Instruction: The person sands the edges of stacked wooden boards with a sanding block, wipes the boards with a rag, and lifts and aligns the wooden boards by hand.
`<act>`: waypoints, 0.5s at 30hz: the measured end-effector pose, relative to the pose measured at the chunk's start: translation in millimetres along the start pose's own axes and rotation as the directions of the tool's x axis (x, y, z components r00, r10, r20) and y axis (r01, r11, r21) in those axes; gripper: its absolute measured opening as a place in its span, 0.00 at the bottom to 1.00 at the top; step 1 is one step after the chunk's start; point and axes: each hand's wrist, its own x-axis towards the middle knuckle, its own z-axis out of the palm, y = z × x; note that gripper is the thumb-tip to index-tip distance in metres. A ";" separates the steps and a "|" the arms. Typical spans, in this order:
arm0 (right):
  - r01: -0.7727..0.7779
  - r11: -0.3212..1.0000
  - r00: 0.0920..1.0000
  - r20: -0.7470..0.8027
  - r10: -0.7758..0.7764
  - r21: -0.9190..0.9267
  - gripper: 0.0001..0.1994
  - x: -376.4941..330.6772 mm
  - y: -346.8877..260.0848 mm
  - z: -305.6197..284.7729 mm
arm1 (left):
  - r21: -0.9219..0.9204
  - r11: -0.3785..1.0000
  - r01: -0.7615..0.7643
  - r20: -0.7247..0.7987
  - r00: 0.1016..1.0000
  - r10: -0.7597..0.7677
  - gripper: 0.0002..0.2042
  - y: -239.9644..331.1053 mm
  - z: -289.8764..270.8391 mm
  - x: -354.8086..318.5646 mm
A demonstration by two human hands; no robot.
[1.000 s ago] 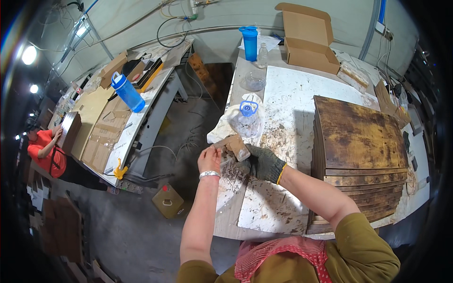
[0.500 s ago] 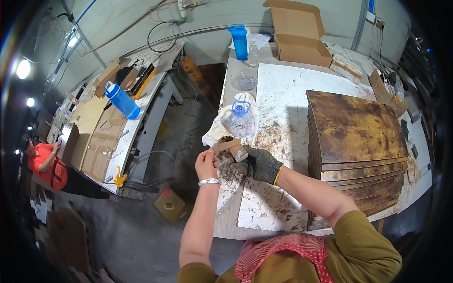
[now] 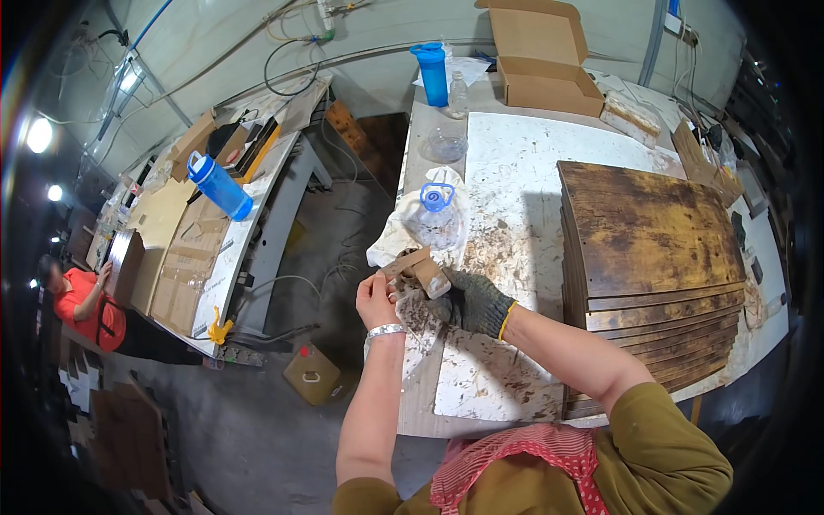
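Left hand pinched nearly closed on brown strip; gloved right hand curled round tan block, fingertips hidden. From block: white cloth at 11 o'clock; clear jug at 12; board stack at 3, hemming right forearm; blue bottle at 12, behind jug; open carton at 1, farthest.

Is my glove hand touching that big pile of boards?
Apart. The head view shows a strip of white sheet between your gloved right hand and the boards.

No lettering readable — blue cap (a blurry mark) included.
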 end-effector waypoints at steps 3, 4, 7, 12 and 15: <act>0.104 0.971 0.995 0.019 -0.103 -0.213 0.18 0.4 0.3 -2.4 | 0.098 0.995 0.024 0.008 1.000 -0.024 0.06 -4.9 -0.2 -2.3; 0.147 0.956 0.989 0.029 -0.145 -0.254 0.18 -1.8 -0.7 -2.3 | 0.062 0.998 -0.032 0.004 0.999 0.032 0.06 -3.7 -0.2 0.2; -0.061 0.993 0.998 -0.012 0.062 0.098 0.18 -4.6 -9.8 3.4 | 0.132 0.979 -0.154 -0.054 0.985 0.162 0.06 10.0 -3.5 13.0; 0.125 0.508 0.875 -0.146 -0.461 -0.852 0.22 9.1 -36.0 22.5 | 0.400 0.746 -0.532 0.205 0.846 0.493 0.06 34.8 -8.1 12.8; 0.168 -0.102 0.788 0.196 -0.584 -0.981 0.25 23.7 -44.3 35.9 | 0.426 0.628 -0.652 0.309 0.757 0.576 0.05 40.3 2.7 1.8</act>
